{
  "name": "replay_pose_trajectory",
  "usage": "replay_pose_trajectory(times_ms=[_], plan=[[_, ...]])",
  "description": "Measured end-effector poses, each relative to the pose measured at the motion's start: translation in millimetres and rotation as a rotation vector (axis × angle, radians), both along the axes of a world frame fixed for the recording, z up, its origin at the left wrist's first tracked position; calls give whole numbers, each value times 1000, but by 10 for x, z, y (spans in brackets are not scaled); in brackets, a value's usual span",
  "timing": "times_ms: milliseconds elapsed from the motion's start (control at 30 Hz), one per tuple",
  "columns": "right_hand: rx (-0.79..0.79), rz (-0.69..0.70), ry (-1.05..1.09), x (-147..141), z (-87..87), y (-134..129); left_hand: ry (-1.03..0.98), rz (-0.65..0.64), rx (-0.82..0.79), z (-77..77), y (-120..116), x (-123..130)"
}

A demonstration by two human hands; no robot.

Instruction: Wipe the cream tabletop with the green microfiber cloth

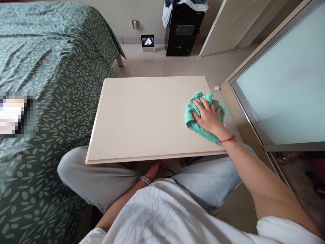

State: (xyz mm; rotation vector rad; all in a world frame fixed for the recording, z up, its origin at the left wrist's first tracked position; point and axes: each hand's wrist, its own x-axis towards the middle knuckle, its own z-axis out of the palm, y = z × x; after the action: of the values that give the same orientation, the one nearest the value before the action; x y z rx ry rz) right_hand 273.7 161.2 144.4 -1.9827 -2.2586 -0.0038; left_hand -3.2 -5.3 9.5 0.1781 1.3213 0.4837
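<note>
Could lose the green terry cloth over the side: lying at the right end of the cream tabletop, with ruffled corners jutting past the edge, so apt to slide away if pushed further outward. Might bunch the fabric by dragging against loose folds, then scrape bare fingertips along the panel. Could also tilt or shift the tabletop by leaning too hard on that end (hard to judge how steady, with any supports hidden from view). Might knock the left hand as well, tucked below the near edge between denim-clad knees, by jolting the panel toward the body.

Spread over the cloth with the right hand, above a red string bracelet: fingers fanned and slightly bent, pressing down rather than clenching. Cannot tell whether holding anything with the left, mostly hidden from the wristband onward.

Looks fuzzy and soft, teal-leaning in colour, rounded and folded at the left margin, crumpled toward the far right. Impossible to say whether damp or dry. Set against a plain, pale panel with a stepped rim.
</note>
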Motion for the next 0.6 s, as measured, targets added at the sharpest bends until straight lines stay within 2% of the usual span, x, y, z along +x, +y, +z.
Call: replay_pose_trajectory(times_ms=[167,300,433,500,600], plan=[[-53,-70,24,-246,158,1008,9,16,-11,-56,-1,-9],[-77,-156,65,-382,251,1549,18,36,-8,-97,-10,-30],[-58,-191,156,-375,216,1825,40,54,-15,-97,-6,-42],[-33,-181,178,-353,190,1849,40,60,-11,-88,0,-44],[-40,-160,143,-340,186,1751,25,62,2,-77,11,-44]])
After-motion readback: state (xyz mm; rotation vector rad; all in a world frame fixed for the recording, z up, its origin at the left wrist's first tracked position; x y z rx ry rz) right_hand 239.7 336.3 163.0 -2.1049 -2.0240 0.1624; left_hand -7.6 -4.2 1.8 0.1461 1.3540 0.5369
